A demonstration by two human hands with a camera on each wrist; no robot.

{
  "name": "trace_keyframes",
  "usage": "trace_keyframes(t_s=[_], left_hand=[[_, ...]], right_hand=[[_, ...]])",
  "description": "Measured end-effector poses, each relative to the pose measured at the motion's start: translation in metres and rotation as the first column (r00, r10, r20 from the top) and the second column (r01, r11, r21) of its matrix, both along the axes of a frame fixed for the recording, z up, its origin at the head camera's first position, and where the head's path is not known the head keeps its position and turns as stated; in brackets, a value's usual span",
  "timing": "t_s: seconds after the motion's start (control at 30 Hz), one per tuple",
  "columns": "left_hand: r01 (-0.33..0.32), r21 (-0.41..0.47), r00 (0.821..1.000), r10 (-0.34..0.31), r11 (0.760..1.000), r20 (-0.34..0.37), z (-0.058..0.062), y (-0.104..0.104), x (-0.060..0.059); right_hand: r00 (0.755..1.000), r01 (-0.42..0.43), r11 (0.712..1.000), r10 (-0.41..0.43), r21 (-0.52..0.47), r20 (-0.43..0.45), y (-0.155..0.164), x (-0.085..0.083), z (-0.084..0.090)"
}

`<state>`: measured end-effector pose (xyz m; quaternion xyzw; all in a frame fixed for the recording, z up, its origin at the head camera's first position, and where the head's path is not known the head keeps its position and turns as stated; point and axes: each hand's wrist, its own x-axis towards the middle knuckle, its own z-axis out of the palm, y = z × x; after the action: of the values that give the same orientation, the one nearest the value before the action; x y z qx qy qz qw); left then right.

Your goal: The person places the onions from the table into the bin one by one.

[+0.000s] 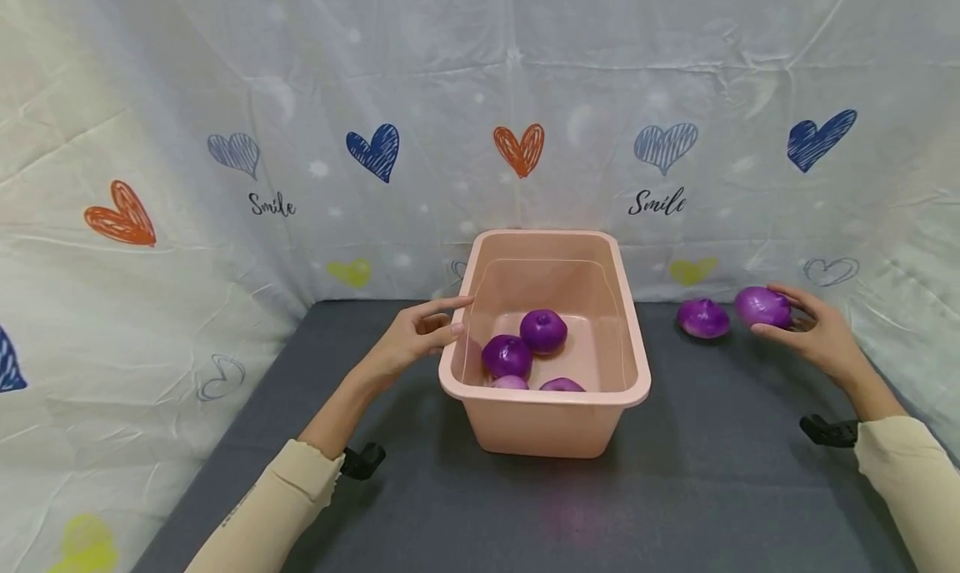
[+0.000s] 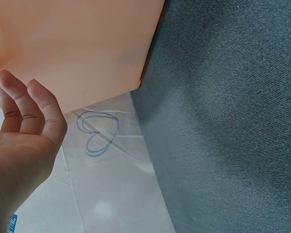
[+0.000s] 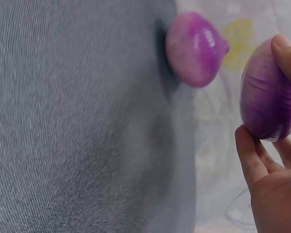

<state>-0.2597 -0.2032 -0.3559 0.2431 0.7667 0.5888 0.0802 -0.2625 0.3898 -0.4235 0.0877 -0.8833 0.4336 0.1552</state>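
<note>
My right hand holds a glossy purple onion between thumb and fingers, lifted a little above the table. In the right wrist view the thumb presses one side of this onion and fingertips support the other. Just left of it, a second purple onion lies on the table. Several more onions lie inside a pink plastic bin; its front wall partly hides two of them. My left hand touches the bin's left rim with relaxed, extended fingers.
A dark grey cloth covers the table. Behind it and along the sides hangs a whitish curtain printed with hearts, meeting the table's back edge close behind the bin and the loose onion. Both wrists wear black straps.
</note>
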Motion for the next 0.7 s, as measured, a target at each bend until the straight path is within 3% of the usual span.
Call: trace_keyframes(t_s=[0.37,0.7], left_hand=[[-0.004,-0.006,1.0,0.004,1.0,-0.007,-0.002,-0.001,-0.002],[-0.01,-0.001,1.0,0.01,1.0,0.004,-0.003,-0.001,-0.002]], right_hand=[[0.997,-0.072,0.991,0.075,-0.111,0.027,-0.02,0.02,0.019],[0.977,-0.181,0.961,0.2,-0.209,0.073,-0.037,0.035,0.043]])
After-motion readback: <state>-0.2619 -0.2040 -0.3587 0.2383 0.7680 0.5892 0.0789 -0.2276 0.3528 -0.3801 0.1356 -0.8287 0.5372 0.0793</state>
